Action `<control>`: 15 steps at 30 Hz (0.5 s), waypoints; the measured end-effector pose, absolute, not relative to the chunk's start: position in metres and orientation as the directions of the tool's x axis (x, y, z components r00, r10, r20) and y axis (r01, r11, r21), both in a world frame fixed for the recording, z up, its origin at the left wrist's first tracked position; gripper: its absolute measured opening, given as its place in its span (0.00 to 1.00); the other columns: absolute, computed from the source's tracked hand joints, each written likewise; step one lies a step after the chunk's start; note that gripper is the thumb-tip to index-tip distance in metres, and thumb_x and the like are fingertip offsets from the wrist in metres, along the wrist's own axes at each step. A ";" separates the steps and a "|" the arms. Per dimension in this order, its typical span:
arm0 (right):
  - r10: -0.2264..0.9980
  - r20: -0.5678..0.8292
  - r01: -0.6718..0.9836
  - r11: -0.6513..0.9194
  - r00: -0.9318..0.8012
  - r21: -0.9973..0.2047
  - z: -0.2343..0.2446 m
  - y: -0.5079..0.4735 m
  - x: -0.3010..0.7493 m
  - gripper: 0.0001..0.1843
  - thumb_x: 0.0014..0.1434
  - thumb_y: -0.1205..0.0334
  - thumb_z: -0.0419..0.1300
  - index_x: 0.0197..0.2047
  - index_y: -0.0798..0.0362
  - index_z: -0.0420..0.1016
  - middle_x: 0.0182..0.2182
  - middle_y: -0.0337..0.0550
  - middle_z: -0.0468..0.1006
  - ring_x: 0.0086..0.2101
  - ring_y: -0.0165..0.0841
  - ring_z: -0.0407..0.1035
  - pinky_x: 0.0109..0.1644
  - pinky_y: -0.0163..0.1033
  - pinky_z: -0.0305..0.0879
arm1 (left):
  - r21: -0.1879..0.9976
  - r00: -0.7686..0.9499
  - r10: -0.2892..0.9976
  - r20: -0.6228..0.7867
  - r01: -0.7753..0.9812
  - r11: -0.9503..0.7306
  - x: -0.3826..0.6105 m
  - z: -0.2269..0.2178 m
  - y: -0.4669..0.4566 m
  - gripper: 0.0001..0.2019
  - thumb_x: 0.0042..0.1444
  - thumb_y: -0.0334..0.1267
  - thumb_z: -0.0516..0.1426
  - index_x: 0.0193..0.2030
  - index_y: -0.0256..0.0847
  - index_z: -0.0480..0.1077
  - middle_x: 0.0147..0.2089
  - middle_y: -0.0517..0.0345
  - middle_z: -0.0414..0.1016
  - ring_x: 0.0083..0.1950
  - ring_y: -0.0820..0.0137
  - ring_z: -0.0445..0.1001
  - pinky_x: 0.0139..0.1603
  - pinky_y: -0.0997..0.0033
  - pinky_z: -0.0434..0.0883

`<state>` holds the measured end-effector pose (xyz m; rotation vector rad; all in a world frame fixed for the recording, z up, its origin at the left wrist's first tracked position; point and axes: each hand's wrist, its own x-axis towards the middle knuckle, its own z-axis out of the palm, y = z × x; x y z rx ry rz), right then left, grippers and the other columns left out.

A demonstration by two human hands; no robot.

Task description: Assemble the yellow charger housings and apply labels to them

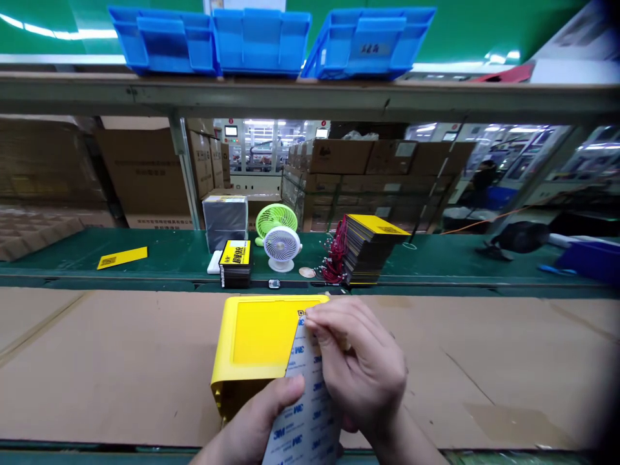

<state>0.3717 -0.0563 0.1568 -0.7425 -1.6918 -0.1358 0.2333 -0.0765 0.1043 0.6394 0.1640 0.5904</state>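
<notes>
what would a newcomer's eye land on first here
The bright yellow moulded piece on brown cardboard in the foreground stands out first, with a white sheet printed with 3M logos held against it by the left hand and right hand. Beyond, three blue plastic bins line the top shelf, and a stack of yellow-topped cards with red cords sits on the green bench.

My left hand [256, 420] shows at seven o'clock and my right hand [361, 365] nearer five, both bare. My fingers [334, 329] are slim, with nails cut short, and my right forearm [407, 439] narrows into a slender wrist, bare down to the picture's lower edge.
</notes>
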 end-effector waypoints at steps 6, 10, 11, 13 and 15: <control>0.436 0.890 0.576 0.765 -0.132 -0.289 0.158 -0.051 0.375 0.07 0.57 0.77 0.52 0.36 0.57 0.66 0.34 0.46 0.69 0.38 0.34 0.64 0.41 0.43 0.64 | 0.617 0.808 0.589 -0.019 -0.454 0.643 0.234 0.103 -0.075 0.29 0.52 0.57 0.55 0.51 0.33 0.68 0.43 0.44 0.73 0.50 0.55 0.69 0.55 0.56 0.59; 0.364 0.920 0.568 0.793 -0.148 -0.222 0.157 -0.050 0.374 0.08 0.56 0.78 0.50 0.35 0.57 0.63 0.35 0.47 0.68 0.39 0.34 0.63 0.43 0.45 0.63 | 0.600 0.840 0.543 0.006 -0.437 0.670 0.234 0.107 -0.077 0.37 0.49 0.64 0.54 0.56 0.35 0.64 0.47 0.43 0.71 0.52 0.54 0.68 0.54 0.56 0.60; 0.366 0.920 0.551 0.801 -0.141 -0.234 0.157 -0.051 0.374 0.08 0.55 0.78 0.50 0.34 0.57 0.63 0.35 0.47 0.67 0.39 0.34 0.63 0.42 0.45 0.63 | 0.604 0.842 0.540 0.012 -0.436 0.667 0.234 0.108 -0.078 0.38 0.48 0.65 0.54 0.58 0.36 0.62 0.48 0.44 0.71 0.52 0.54 0.67 0.55 0.56 0.60; 0.384 0.916 0.509 0.815 -0.114 -0.277 0.157 -0.051 0.374 0.08 0.55 0.78 0.49 0.33 0.57 0.62 0.35 0.47 0.67 0.39 0.34 0.63 0.41 0.45 0.62 | 0.608 0.835 0.550 0.014 -0.444 0.658 0.233 0.112 -0.079 0.39 0.49 0.64 0.54 0.61 0.39 0.58 0.49 0.43 0.70 0.53 0.54 0.67 0.55 0.55 0.60; 0.396 0.914 0.475 0.823 -0.089 -0.311 0.156 -0.052 0.375 0.08 0.55 0.78 0.48 0.33 0.57 0.62 0.35 0.46 0.67 0.38 0.35 0.63 0.41 0.45 0.62 | 0.595 0.827 0.562 0.017 -0.459 0.659 0.233 0.116 -0.080 0.39 0.50 0.62 0.55 0.63 0.40 0.55 0.51 0.43 0.69 0.54 0.54 0.66 0.55 0.54 0.59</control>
